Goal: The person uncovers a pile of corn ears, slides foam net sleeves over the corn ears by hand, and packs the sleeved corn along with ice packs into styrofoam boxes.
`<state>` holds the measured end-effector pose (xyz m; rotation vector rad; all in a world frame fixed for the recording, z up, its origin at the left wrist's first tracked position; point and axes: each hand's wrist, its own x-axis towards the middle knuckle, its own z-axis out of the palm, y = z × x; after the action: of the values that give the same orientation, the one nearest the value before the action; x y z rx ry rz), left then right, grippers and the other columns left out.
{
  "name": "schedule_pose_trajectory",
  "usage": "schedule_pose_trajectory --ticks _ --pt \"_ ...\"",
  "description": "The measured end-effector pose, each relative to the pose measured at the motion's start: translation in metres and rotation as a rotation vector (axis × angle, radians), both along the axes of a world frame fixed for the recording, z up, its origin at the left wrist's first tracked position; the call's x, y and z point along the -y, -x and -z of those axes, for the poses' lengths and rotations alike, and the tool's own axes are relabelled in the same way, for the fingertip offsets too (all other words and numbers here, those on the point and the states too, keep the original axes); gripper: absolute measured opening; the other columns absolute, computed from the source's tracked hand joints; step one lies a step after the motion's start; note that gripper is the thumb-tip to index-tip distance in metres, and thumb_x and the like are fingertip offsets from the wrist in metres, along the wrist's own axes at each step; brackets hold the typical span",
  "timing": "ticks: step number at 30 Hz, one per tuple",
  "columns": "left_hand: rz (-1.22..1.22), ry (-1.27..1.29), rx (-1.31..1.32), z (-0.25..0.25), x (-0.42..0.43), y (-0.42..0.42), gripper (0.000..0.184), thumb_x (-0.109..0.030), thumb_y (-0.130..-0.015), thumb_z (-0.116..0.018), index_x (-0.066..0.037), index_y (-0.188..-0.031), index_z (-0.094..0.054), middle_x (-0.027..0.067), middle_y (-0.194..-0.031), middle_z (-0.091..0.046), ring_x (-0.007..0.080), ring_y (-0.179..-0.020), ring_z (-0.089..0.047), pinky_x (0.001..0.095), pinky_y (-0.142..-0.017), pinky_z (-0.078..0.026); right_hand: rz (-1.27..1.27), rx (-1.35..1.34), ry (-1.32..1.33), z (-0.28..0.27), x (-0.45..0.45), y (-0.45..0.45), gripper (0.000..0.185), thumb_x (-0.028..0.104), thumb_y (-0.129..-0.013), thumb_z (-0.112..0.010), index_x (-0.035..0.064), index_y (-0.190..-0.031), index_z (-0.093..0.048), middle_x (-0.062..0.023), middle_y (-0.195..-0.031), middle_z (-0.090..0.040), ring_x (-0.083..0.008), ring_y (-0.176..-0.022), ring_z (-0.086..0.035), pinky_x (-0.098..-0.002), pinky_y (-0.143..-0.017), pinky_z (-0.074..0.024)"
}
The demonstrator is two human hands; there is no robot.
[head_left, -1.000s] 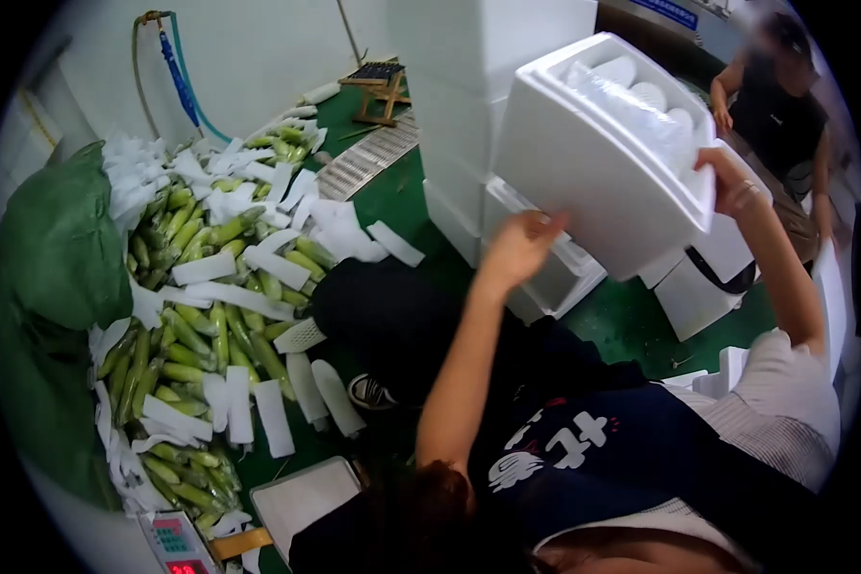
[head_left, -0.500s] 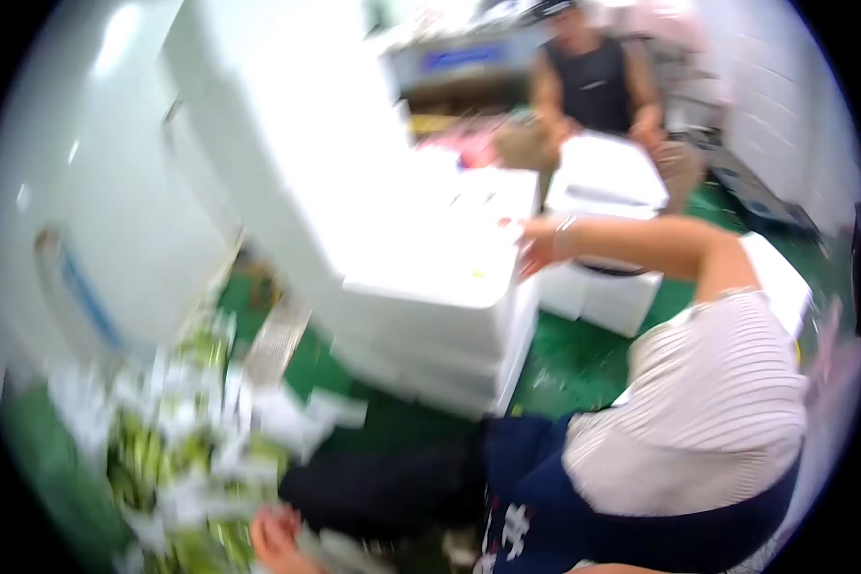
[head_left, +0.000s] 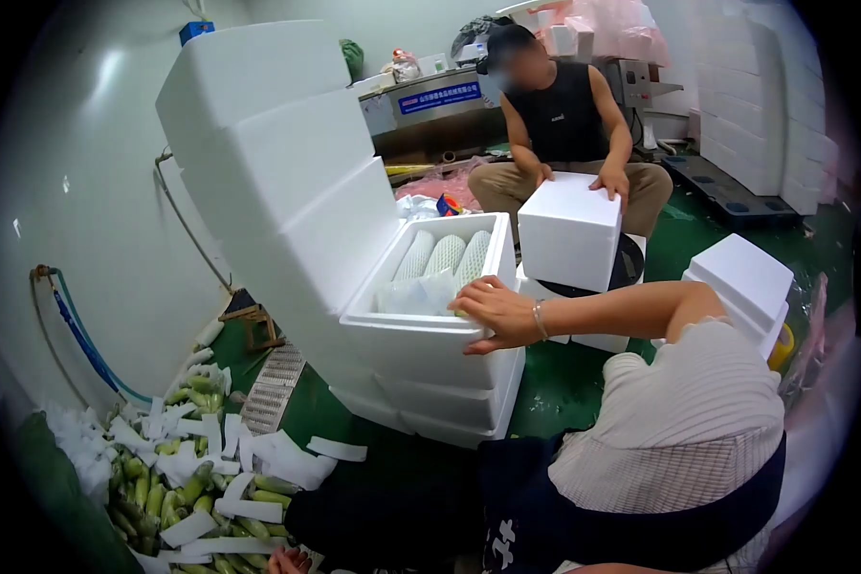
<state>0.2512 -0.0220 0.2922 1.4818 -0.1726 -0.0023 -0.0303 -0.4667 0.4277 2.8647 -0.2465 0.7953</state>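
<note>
My right hand (head_left: 497, 314), with a bracelet at the wrist, grips the near right corner of an uncovered white foam box (head_left: 402, 330). The fingers curl over the rim and the thumb lies on the outer wall. Inside the box lie several long pieces in white foam netting (head_left: 445, 254) and a clear plastic pouch (head_left: 416, 293) close to my fingertips. Only some fingers of my left hand (head_left: 289, 561) show at the bottom edge, beside a heap of green corn ears (head_left: 196, 486); the rest is cut off, so its grip cannot be made out.
Tall stacked foam boxes (head_left: 258, 124) stand behind the box. Across from me a seated person (head_left: 574, 115) holds another foam box (head_left: 569, 230). White foam strips (head_left: 225, 545) lie over the corn. A foam box (head_left: 741, 282) and yellow tape roll (head_left: 782, 346) are at right.
My right hand has come nearer along the box to its front corner. The view has steadied and shifted, and the person opposite now leans further over their box.
</note>
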Motion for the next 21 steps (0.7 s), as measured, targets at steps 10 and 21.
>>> schedule_pose_trajectory --ticks 10,21 --pt "-0.060 -0.163 -0.026 0.019 -0.020 0.003 0.033 -0.026 -0.094 -0.050 0.003 -0.109 -0.056 0.0167 -0.095 -0.064 0.0242 -0.081 -0.062 0.0352 -0.072 -0.051 -0.143 0.373 0.043 0.012 -0.008 -0.036 0.030 0.026 -0.059 -0.066 0.0074 -0.067 -0.045 -0.0093 -0.062 -0.044 -0.0267 -0.057 -0.046 -0.0350 -0.058 -0.0354" --pt "-0.073 -0.259 -0.050 0.053 -0.026 -0.020 0.034 -0.025 -0.094 -0.050 0.004 -0.110 -0.056 0.0178 -0.096 -0.064 0.0264 -0.082 -0.063 0.0363 -0.071 -0.052 -0.232 0.327 0.025 0.013 0.003 -0.031 0.032 0.033 -0.065 -0.066 0.0082 -0.070 -0.047 -0.0095 -0.064 -0.047 -0.0254 -0.059 -0.048 -0.0343 -0.057 -0.0364"
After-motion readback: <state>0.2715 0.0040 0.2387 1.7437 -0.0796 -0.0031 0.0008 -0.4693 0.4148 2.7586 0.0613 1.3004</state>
